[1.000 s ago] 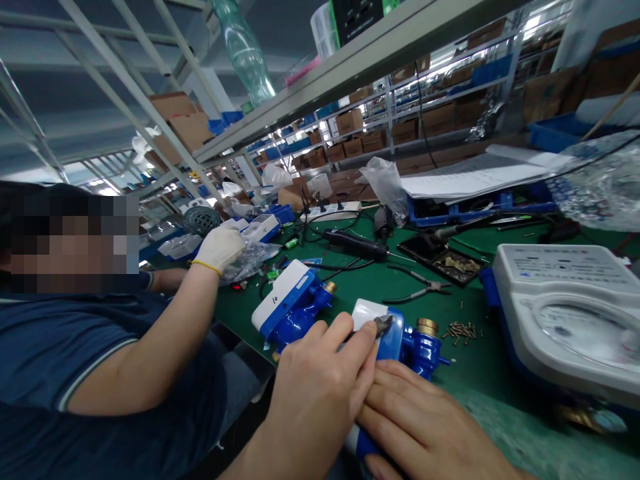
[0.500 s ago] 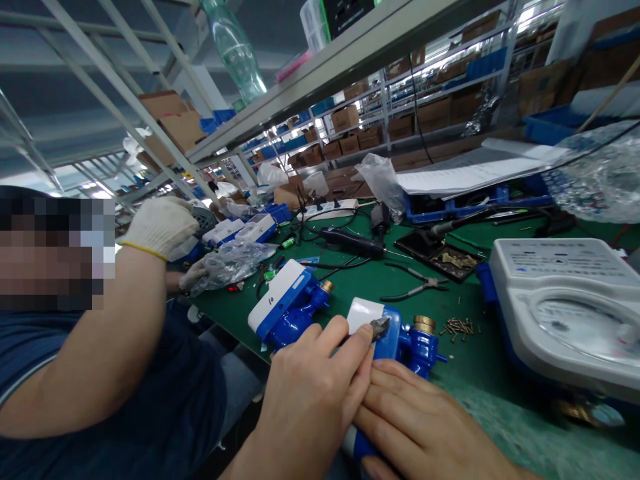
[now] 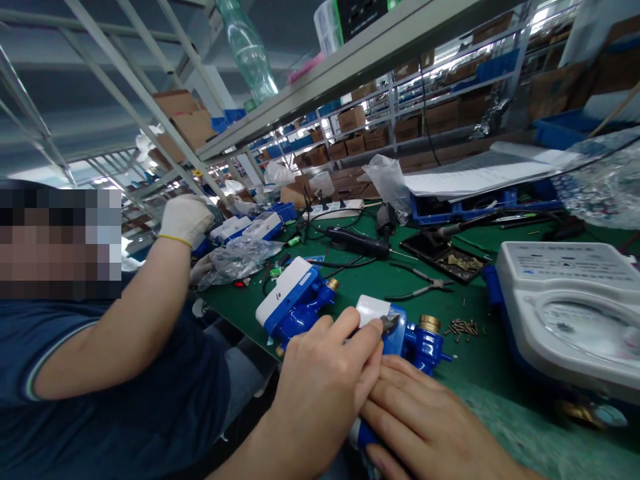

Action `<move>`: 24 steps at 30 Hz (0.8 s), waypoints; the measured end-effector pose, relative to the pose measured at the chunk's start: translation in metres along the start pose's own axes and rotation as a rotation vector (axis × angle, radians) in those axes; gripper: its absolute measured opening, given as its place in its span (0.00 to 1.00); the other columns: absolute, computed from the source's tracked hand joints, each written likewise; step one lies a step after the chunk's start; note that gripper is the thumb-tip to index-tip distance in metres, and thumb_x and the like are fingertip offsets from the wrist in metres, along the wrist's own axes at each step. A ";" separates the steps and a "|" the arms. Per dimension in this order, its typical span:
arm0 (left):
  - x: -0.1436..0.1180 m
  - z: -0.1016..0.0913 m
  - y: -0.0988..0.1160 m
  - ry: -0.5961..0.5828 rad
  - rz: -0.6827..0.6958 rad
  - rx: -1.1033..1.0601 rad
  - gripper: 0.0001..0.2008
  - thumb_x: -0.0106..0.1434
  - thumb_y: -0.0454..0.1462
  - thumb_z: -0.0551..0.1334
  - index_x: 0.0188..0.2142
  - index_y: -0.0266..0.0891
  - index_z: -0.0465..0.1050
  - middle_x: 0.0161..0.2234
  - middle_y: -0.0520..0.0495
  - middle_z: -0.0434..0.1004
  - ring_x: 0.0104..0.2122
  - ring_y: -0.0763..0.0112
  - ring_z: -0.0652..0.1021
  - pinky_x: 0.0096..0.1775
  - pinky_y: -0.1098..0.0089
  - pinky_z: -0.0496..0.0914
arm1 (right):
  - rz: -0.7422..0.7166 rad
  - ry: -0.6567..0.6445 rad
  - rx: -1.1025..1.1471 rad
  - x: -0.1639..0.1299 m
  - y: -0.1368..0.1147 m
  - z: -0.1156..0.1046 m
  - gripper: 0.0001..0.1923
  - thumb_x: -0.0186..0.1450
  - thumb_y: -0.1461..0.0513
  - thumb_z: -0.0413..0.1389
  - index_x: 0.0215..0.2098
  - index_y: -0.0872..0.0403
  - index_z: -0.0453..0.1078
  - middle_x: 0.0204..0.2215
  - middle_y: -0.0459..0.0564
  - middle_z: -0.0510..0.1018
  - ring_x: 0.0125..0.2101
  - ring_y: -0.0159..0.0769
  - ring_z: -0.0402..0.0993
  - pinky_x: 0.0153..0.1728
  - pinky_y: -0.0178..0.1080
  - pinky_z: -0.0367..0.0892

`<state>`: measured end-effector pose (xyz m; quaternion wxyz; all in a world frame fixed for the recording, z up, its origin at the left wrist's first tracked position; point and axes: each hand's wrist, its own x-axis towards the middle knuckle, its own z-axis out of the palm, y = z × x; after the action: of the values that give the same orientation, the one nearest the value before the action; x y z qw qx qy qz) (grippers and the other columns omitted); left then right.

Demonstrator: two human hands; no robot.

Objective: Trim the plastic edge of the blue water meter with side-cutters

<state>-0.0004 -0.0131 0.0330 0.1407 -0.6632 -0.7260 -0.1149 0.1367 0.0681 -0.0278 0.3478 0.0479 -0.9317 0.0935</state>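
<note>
Two bare hands work one blue meter (image 3: pixel 407 337) at the counter's (image 3: pixel 470 360) near edge. Our left hand (image 3: pixel 320 393) keeps a closed grip on small pliers (image 3: pixel 387 325), tips touching the meter's white cover; our right hand (image 3: pixel 425 427) wraps the meter's near end.

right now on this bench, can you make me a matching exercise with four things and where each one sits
Things:
1. pliers
2. loose screws
3. small cutter
4. clear bottle

Places:
A. on the overhead shelf
B. in the left hand, tip on the blue meter
C. scattered on the mat right of the brass fitting
D. lying on the mat near the black tray

Pairs: 1-D, 2-C, 3-B, 4-A
</note>
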 end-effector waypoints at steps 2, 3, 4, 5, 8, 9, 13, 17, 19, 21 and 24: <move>0.000 0.000 0.000 -0.007 -0.012 0.001 0.10 0.67 0.38 0.55 0.45 0.48 0.71 0.33 0.53 0.73 0.31 0.69 0.75 0.32 0.69 0.70 | -0.018 0.009 -0.005 0.000 0.000 0.002 0.16 0.67 0.62 0.48 0.48 0.61 0.72 0.44 0.55 0.79 0.48 0.42 0.74 0.51 0.43 0.70; 0.000 0.001 0.000 -0.011 -0.023 0.002 0.10 0.67 0.38 0.55 0.45 0.49 0.71 0.33 0.53 0.73 0.31 0.69 0.75 0.32 0.69 0.70 | -0.019 0.004 0.002 0.000 0.001 0.003 0.16 0.67 0.62 0.48 0.48 0.61 0.72 0.44 0.55 0.79 0.48 0.42 0.74 0.52 0.43 0.69; 0.001 0.001 0.000 -0.011 -0.033 0.003 0.10 0.67 0.38 0.55 0.46 0.49 0.71 0.34 0.54 0.73 0.31 0.70 0.75 0.32 0.69 0.70 | -0.011 -0.006 0.010 0.000 0.001 0.004 0.16 0.67 0.62 0.48 0.47 0.60 0.72 0.44 0.55 0.79 0.48 0.41 0.74 0.52 0.43 0.69; 0.001 0.002 0.000 -0.006 -0.040 0.004 0.10 0.67 0.38 0.55 0.46 0.49 0.71 0.34 0.54 0.73 0.31 0.70 0.75 0.32 0.69 0.70 | 0.001 -0.008 0.021 0.000 0.001 0.005 0.16 0.67 0.62 0.48 0.47 0.60 0.72 0.43 0.55 0.79 0.47 0.41 0.74 0.53 0.43 0.68; 0.001 0.003 0.000 -0.003 -0.038 0.013 0.11 0.67 0.38 0.55 0.46 0.49 0.71 0.34 0.53 0.73 0.31 0.70 0.74 0.31 0.70 0.69 | 0.004 0.020 0.029 -0.001 0.002 0.004 0.16 0.68 0.62 0.47 0.47 0.60 0.72 0.43 0.54 0.79 0.47 0.40 0.74 0.53 0.43 0.68; 0.001 0.003 0.001 -0.003 -0.037 0.014 0.11 0.67 0.38 0.55 0.46 0.49 0.71 0.34 0.53 0.73 0.31 0.70 0.74 0.31 0.70 0.68 | -0.005 0.024 0.029 -0.002 0.001 0.004 0.16 0.68 0.62 0.47 0.48 0.60 0.72 0.43 0.54 0.79 0.47 0.40 0.74 0.53 0.42 0.68; 0.000 0.002 0.002 -0.005 -0.065 -0.002 0.10 0.67 0.38 0.56 0.46 0.50 0.71 0.34 0.54 0.73 0.31 0.70 0.74 0.33 0.70 0.69 | 0.035 0.047 0.049 -0.005 -0.002 0.007 0.16 0.68 0.61 0.47 0.47 0.59 0.72 0.43 0.53 0.79 0.48 0.39 0.73 0.55 0.42 0.66; -0.001 0.003 0.002 -0.013 -0.061 0.015 0.11 0.67 0.39 0.55 0.47 0.51 0.70 0.34 0.54 0.73 0.31 0.70 0.74 0.32 0.70 0.69 | 0.079 0.157 0.051 -0.006 -0.005 0.014 0.14 0.67 0.60 0.51 0.47 0.57 0.72 0.43 0.50 0.79 0.49 0.37 0.72 0.58 0.38 0.60; -0.001 0.004 0.002 -0.010 -0.070 0.005 0.11 0.67 0.39 0.55 0.47 0.51 0.70 0.34 0.55 0.72 0.31 0.69 0.74 0.32 0.69 0.69 | 0.078 0.148 0.066 -0.006 -0.005 0.015 0.14 0.67 0.60 0.52 0.47 0.57 0.72 0.42 0.50 0.79 0.48 0.36 0.72 0.59 0.37 0.59; -0.001 0.004 0.001 0.000 -0.067 -0.009 0.11 0.67 0.39 0.54 0.47 0.51 0.70 0.35 0.55 0.72 0.31 0.69 0.74 0.32 0.69 0.70 | 0.090 0.130 0.073 -0.005 -0.005 0.015 0.13 0.67 0.60 0.52 0.46 0.57 0.72 0.43 0.50 0.79 0.48 0.35 0.72 0.59 0.37 0.59; -0.001 0.004 0.001 -0.011 -0.055 0.004 0.11 0.67 0.39 0.55 0.47 0.50 0.70 0.35 0.54 0.72 0.31 0.69 0.74 0.32 0.69 0.69 | 0.095 0.147 0.059 -0.006 -0.005 0.013 0.14 0.67 0.60 0.51 0.47 0.56 0.72 0.44 0.50 0.78 0.49 0.35 0.71 0.59 0.37 0.59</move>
<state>0.0009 -0.0123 0.0284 0.1348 -0.6435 -0.7449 -0.1139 0.1336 0.0605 -0.0410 0.4089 0.0069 -0.9017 0.1405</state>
